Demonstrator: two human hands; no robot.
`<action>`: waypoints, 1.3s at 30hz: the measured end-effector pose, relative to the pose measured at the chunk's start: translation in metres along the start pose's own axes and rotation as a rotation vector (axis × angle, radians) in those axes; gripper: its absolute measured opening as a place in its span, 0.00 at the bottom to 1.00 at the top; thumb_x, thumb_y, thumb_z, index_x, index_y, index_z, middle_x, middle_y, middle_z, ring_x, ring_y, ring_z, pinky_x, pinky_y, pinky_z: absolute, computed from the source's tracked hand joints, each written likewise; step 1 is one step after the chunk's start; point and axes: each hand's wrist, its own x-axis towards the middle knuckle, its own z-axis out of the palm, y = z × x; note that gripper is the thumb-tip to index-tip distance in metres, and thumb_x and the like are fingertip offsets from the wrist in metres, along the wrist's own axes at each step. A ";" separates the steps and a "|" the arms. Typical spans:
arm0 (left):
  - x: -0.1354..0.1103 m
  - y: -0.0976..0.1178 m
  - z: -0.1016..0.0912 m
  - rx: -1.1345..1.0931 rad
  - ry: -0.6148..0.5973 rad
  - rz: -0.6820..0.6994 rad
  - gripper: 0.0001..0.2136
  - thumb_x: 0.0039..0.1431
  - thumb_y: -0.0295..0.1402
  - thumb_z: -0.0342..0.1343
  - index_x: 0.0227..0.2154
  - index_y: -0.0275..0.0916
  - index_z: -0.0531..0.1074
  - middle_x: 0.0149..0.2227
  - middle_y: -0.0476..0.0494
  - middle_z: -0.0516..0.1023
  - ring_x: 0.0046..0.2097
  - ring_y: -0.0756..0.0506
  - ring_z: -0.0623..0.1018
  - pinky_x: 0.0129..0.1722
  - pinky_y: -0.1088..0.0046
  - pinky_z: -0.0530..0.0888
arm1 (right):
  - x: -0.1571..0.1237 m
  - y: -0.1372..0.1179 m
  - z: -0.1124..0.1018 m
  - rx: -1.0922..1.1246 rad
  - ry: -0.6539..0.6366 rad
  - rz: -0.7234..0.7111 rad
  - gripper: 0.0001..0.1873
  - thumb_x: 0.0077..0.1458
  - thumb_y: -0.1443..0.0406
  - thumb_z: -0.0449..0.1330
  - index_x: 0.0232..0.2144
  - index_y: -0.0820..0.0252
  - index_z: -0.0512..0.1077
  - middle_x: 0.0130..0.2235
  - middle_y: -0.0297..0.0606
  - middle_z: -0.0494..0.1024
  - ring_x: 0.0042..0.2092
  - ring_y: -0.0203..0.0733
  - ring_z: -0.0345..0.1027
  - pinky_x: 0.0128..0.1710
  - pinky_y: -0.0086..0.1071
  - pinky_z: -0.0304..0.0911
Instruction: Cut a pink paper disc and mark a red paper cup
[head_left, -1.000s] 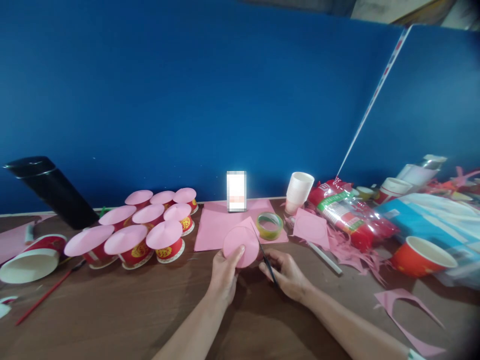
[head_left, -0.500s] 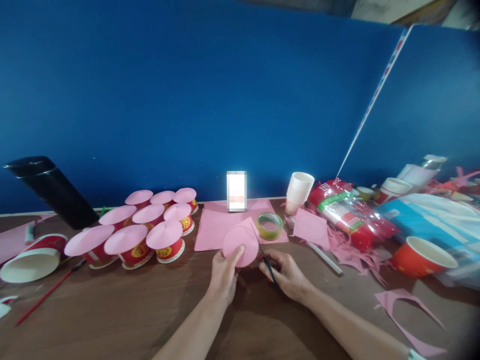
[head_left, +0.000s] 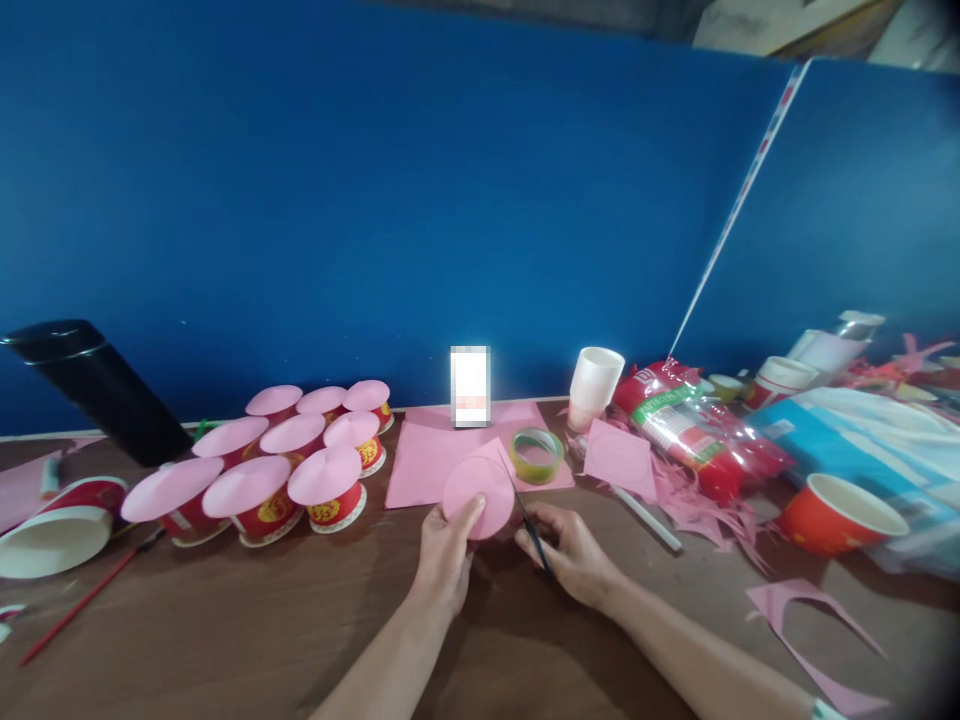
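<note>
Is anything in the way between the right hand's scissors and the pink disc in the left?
Nothing visible. The scissors in the right hand reach the right edge of the pink disc held in the left hand. The tape roll lies farther back, not between them.

Stretches as a brown surface (head_left: pixel 247 620) across the lower view, carrying at the left a black flask (head_left: pixel 97 392), nine pink-topped red cups (head_left: pixel 292 434) in three rows, a red-and-white cup (head_left: pixel 64 535) on its side and a red-handled brush (head_left: pixel 81 606). Bears flat pink paper (head_left: pixel 420 465) in the middle, with a stack of white cups (head_left: pixel 597 382) near its right edge. Holds, farther right, a white stick (head_left: pixel 647 518), loose pink scraps (head_left: pixel 701 512), an upright orange cup (head_left: pixel 832 522) and a curved pink offcut (head_left: pixel 775 601).
</note>
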 end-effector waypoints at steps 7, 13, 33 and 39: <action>0.001 0.000 0.000 0.014 0.019 -0.011 0.20 0.37 0.34 0.66 0.35 0.28 0.73 0.28 0.37 0.79 0.31 0.43 0.78 0.30 0.72 0.74 | 0.000 -0.001 0.001 0.018 0.017 -0.003 0.12 0.53 0.58 0.55 0.28 0.63 0.66 0.21 0.28 0.62 0.23 0.30 0.53 0.20 0.23 0.49; 0.001 0.000 0.000 0.047 0.013 -0.021 0.19 0.39 0.34 0.65 0.36 0.30 0.73 0.29 0.38 0.79 0.30 0.44 0.78 0.28 0.74 0.73 | 0.000 0.001 0.002 0.050 0.007 -0.010 0.10 0.52 0.59 0.57 0.28 0.62 0.65 0.24 0.29 0.65 0.24 0.30 0.56 0.22 0.23 0.51; 0.013 0.009 -0.005 -0.223 0.076 -0.001 0.09 0.42 0.25 0.62 0.30 0.32 0.72 0.26 0.48 0.76 0.25 0.54 0.74 0.23 0.81 0.71 | -0.001 -0.003 0.002 -0.074 0.027 -0.049 0.13 0.51 0.60 0.57 0.36 0.63 0.69 0.22 0.28 0.64 0.22 0.29 0.53 0.21 0.23 0.49; 0.012 0.007 -0.006 -0.205 0.084 0.004 0.09 0.43 0.24 0.61 0.30 0.32 0.71 0.26 0.47 0.75 0.25 0.53 0.74 0.23 0.80 0.71 | 0.000 -0.006 0.004 0.060 0.120 -0.037 0.15 0.47 0.60 0.61 0.36 0.65 0.69 0.21 0.28 0.64 0.22 0.29 0.54 0.21 0.23 0.50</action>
